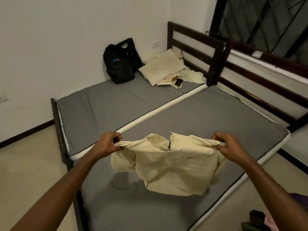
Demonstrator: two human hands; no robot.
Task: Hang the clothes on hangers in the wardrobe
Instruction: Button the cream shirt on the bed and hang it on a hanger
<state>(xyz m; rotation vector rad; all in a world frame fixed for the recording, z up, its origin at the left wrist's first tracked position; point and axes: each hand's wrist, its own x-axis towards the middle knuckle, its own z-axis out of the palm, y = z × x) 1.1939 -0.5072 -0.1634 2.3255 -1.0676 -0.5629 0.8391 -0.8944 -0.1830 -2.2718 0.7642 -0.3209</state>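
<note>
Left hand [106,143] and right hand [229,144] each pinch a shoulder of the cream shirt [168,164], held above the grey bed [208,117]

Two grey mattresses are sitting side by side; the far mattress [106,104] is carrying a black backpack [119,65], pillow [162,66], crumpled clothes [191,75] and phone [178,82].

**Bedroom, domestic**

Two dark wooden beds [196,45] side by side, grey mattresses [191,117]; pillow [162,66] and backpack [119,65] at 12 o'clock; barred window [260,22] at 1 o'clock; white walls [58,39].
</note>
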